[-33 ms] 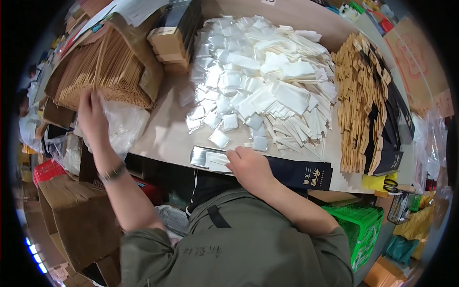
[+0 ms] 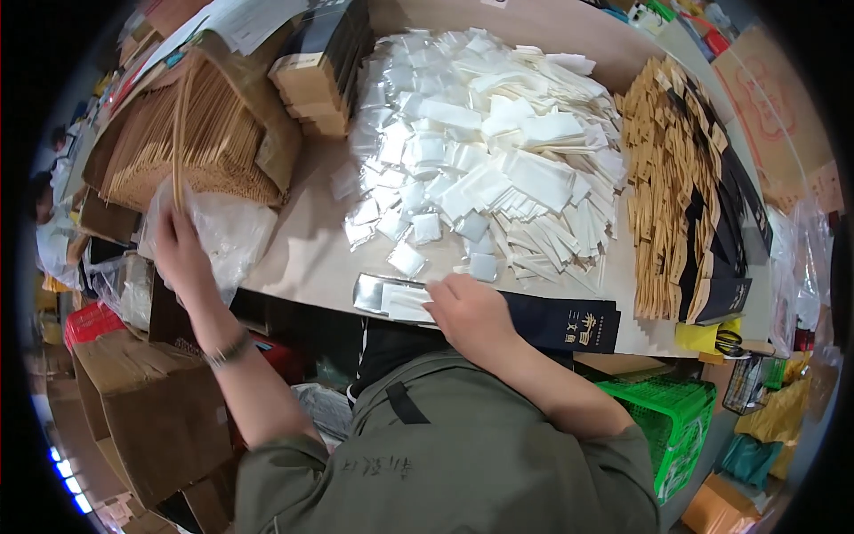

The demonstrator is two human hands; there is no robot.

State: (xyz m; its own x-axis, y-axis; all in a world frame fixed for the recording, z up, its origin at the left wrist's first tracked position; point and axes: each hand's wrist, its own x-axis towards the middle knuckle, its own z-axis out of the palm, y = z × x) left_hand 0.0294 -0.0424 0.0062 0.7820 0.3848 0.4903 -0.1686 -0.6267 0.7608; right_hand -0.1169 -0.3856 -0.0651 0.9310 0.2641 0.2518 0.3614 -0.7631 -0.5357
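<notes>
My left hand [image 2: 184,254] pinches the lower end of a pair of wooden chopsticks [image 2: 179,133], which stand upright in front of a cardboard box [image 2: 271,116] packed with more chopsticks [image 2: 213,165]. At the table's near edge, my right hand [image 2: 471,316] closes over a long dark blue paper sleeve [image 2: 556,320] that lies flat. White paper-wrapped pieces [image 2: 406,303] lie at the sleeve's left end, beside my right fingertips. How far they go inside is hidden by the hand.
A large heap of white packets [image 2: 534,133] and small clear sachets [image 2: 427,227] covers the table's middle. Filled sleeves [image 2: 667,196] lie stacked at the right, dark ones [image 2: 320,71] at the back left. Scissors [image 2: 729,343] rest at the right edge. A green crate [image 2: 667,418] stands below.
My left hand has come down and nearer to me, drawing the chopsticks away from the box. My right hand stays almost still on the sleeve.
</notes>
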